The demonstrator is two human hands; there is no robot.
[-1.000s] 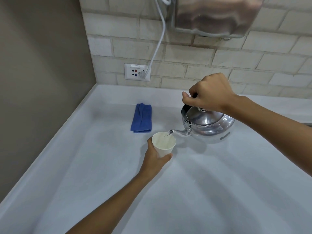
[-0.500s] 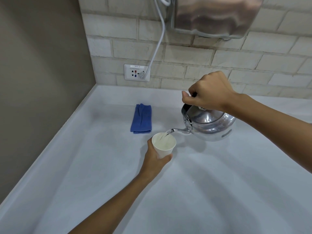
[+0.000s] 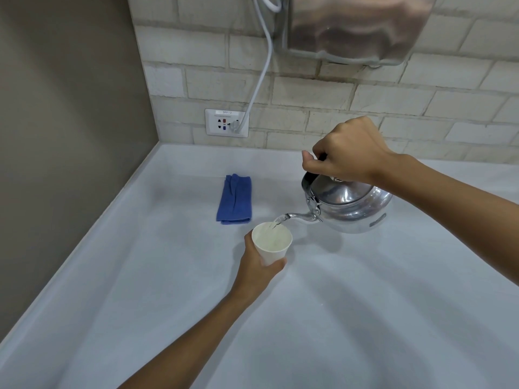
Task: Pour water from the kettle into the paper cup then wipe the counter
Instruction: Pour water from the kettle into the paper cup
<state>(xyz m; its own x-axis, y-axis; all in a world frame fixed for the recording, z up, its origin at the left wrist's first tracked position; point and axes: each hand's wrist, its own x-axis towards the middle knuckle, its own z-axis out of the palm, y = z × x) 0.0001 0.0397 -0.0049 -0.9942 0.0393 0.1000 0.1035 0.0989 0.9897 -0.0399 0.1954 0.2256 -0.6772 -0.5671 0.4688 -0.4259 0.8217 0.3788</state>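
Note:
A shiny metal kettle (image 3: 351,209) hangs tilted above the white counter (image 3: 365,318), its spout pointing left over a white paper cup (image 3: 271,242). My right hand (image 3: 345,153) grips the kettle's black handle from above. A thin stream of water runs from the spout into the cup, which holds some water. My left hand (image 3: 259,265) wraps around the cup's near side and holds it upright. A folded blue cloth (image 3: 235,203) lies on the counter behind and left of the cup.
The counter ends in a corner: a brown wall on the left, a brick wall behind. A wall socket (image 3: 226,123) with a white cable plugged in sits above the counter. A steel box (image 3: 356,26) hangs on the brick wall overhead.
The kettle has stayed tilted over the cup with water still running; it has shifted only slightly. The water level in the cup looks a little higher. My left hand has not moved.

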